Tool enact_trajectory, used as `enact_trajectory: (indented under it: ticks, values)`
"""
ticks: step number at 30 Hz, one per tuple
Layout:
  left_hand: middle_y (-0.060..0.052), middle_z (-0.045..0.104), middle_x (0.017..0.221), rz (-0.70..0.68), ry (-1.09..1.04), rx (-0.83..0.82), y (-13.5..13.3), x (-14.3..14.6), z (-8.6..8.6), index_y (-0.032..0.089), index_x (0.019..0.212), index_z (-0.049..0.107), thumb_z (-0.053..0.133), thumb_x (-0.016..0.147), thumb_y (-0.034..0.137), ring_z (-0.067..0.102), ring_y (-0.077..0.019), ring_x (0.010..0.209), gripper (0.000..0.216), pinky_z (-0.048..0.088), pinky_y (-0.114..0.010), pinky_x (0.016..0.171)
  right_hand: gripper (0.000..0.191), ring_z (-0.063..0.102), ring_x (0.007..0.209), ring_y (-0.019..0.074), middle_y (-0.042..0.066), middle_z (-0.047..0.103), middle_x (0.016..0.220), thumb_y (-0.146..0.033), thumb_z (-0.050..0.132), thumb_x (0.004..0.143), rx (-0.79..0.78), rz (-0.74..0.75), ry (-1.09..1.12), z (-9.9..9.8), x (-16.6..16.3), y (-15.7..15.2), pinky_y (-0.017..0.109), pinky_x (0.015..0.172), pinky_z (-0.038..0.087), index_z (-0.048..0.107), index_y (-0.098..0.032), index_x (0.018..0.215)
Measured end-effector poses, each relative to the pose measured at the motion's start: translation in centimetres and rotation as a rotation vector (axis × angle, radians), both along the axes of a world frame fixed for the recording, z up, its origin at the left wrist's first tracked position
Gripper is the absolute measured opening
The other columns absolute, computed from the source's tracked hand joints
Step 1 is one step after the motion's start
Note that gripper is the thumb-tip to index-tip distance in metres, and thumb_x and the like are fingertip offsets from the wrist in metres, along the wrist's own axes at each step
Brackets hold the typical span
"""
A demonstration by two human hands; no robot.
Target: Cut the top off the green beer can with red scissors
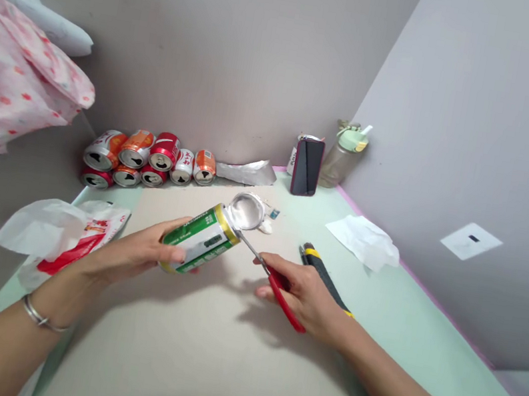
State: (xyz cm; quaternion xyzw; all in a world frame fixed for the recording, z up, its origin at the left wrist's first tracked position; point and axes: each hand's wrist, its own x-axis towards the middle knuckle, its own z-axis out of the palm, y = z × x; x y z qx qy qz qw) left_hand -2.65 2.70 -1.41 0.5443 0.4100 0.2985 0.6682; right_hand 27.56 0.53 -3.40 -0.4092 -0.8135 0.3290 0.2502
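My left hand [149, 248] is wrapped round a green, white and gold drink can [199, 241], held tilted above the pale board [157, 356]. A round silvery piece [247, 210] shows just beyond the can's upper end; whether it is still joined to the can I cannot tell. In my right hand [302, 292] is a pair of red-handled scissors [281, 295], its blades pointing to the can's gold rim. The blade tips meet the rim and are partly hidden there. A black and yellow utility knife [325, 276] lies just behind my right hand.
Several empty drink cans [165, 151] are stacked along the back wall, beside a curled metal sheet [247, 172]. A phone [307, 168] and a bottle [342, 157] stand in the corner. Tissue [363, 240] lies at right, a tissue pack [81, 245] at left. Pink dotted cloth [16, 75] hangs at upper left.
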Motion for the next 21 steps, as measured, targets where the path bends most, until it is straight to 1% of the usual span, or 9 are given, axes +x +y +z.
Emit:
enact_trajectory:
  ticks: [2,3,5,9,11,14,18,19,21]
  values:
    - [-0.014,0.073,0.110,-0.105,0.056,0.009,0.1,-0.7,0.0,0.021,0.120,0.068,0.083,0.066,0.047,0.067,-0.0335,0.097,0.062,0.054,-0.034,0.075,0.035,0.043,0.064,0.0137,-0.001,0.056,0.076,-0.055,0.055,0.095,0.029,0.004,-0.025,0.0,0.2,0.2,0.024,0.062,0.041,0.063,-0.022,0.105]
    - [-0.012,0.074,0.105,-0.110,0.096,0.030,0.2,-0.8,-0.1,0.021,0.119,0.068,0.082,0.067,0.046,0.067,-0.0325,0.095,0.060,0.053,-0.033,0.073,0.035,0.043,0.064,0.0137,0.000,0.057,0.077,-0.055,0.055,0.096,0.033,-0.007,-0.040,-0.1,0.2,0.3,0.024,0.062,0.041,0.063,-0.022,0.105]
    - [-0.008,0.074,0.102,-0.041,0.188,0.117,0.2,-0.7,-0.5,0.024,0.121,0.067,0.082,0.069,0.042,0.067,-0.0289,0.091,0.056,0.051,-0.029,0.072,0.034,0.041,0.062,0.0134,0.000,0.057,0.076,-0.054,0.053,0.097,0.029,-0.040,-0.066,-0.1,0.1,0.3,0.025,0.061,0.040,0.063,-0.022,0.104]
    - [-0.005,0.071,0.115,0.135,0.320,0.284,0.0,0.4,-0.6,0.027,0.125,0.063,0.083,0.070,0.036,0.065,-0.0277,0.098,0.059,0.050,-0.027,0.076,0.034,0.036,0.059,0.0122,-0.003,0.051,0.070,-0.054,0.052,0.097,-0.028,-0.101,-0.068,0.2,-0.3,0.0,0.025,0.054,0.035,0.063,-0.022,0.102]
    - [-0.006,0.072,0.115,0.181,0.367,0.315,-0.1,0.9,-0.4,0.025,0.125,0.063,0.084,0.070,0.037,0.066,-0.0285,0.097,0.060,0.051,-0.029,0.078,0.036,0.034,0.057,0.0113,-0.004,0.046,0.066,-0.055,0.053,0.096,-0.100,-0.116,-0.041,0.6,-0.4,-0.2,0.023,0.051,0.032,0.064,-0.021,0.102]
    - [-0.006,0.070,0.118,0.249,0.436,0.377,-0.3,1.3,-0.4,0.025,0.131,0.058,0.083,0.070,0.034,0.066,-0.0289,0.100,0.066,0.051,-0.030,0.080,0.038,0.033,0.055,0.0099,-0.005,0.041,0.064,-0.056,0.055,0.095,-0.263,-0.099,0.033,1.2,-0.3,-0.4,0.021,0.046,0.029,0.064,-0.020,0.098]
    - [-0.007,0.061,0.135,0.333,0.485,0.564,-0.2,1.5,-1.3,0.025,0.138,0.052,0.081,0.071,0.028,0.059,-0.0296,0.120,0.072,0.043,-0.032,0.100,0.041,0.037,0.047,0.0092,-0.007,0.037,0.057,-0.058,0.054,0.094,-0.498,-0.018,0.153,1.4,0.1,-0.1,0.020,0.041,0.027,0.064,-0.018,0.095]
    - [-0.008,0.061,0.136,0.346,0.490,0.578,-0.2,1.5,-1.5,0.025,0.138,0.052,0.081,0.072,0.028,0.058,-0.0299,0.122,0.072,0.041,-0.033,0.103,0.042,0.038,0.046,0.0095,-0.008,0.037,0.054,-0.058,0.053,0.094,-0.529,-0.003,0.175,1.2,0.2,0.1,0.020,0.040,0.028,0.064,-0.018,0.098]
    - [-0.008,0.064,0.131,0.347,0.480,0.523,-0.3,1.6,-1.5,0.025,0.137,0.053,0.082,0.071,0.030,0.061,-0.0306,0.116,0.073,0.044,-0.034,0.099,0.044,0.041,0.045,0.0101,-0.008,0.038,0.053,-0.059,0.054,0.094,-0.543,0.005,0.201,0.8,0.3,0.3,0.020,0.040,0.029,0.064,-0.017,0.101]
